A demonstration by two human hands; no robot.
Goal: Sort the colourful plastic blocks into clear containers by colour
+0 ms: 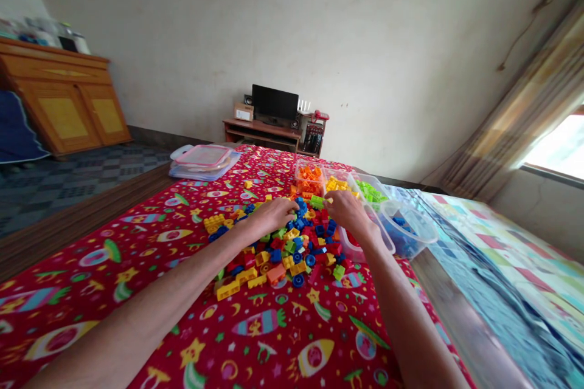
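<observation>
**Q:** Where were the hands in the head view?

**A:** The left hand (271, 217) and the right hand (347, 209) were apart, with a short gap between them. Both were near the centre of the frame, over a loose pile of plastic blocks (278, 249).

**Q:** What was the state of each hand?

**A:** The right hand's fingertips (329, 200) pinched a green block (316, 202) at the far edge of the pile. The left hand rested on the pile with its fingers curled. Whether it gripped a block could not be determined.

**Q:** Where were the blocks located?

**A:** The pile lay at centre frame on a red cloth (196, 340) printed with rockets and stars. Yellow, blue, red, orange and green blocks were mixed together.

**Q:** What stood beside the pile?

**A:** Clear bins stood in a row beyond it and to its right: an orange bin (309, 178), a yellow bin (337, 183), a green bin (370, 191) and a blue bin (406, 232). A red bin (351, 246) sat just beside the right wrist.

**Q:** What else was in view?

**A:** Stacked plastic containers (203, 162) lay on the cloth, upper left of centre. A monitor (275, 103) stood on a wooden desk (262, 130) against the far wall. A wooden cabinet (64, 94) stood at upper left, and a curtain (524, 97) hung beside a window (559, 146) at right.
</observation>
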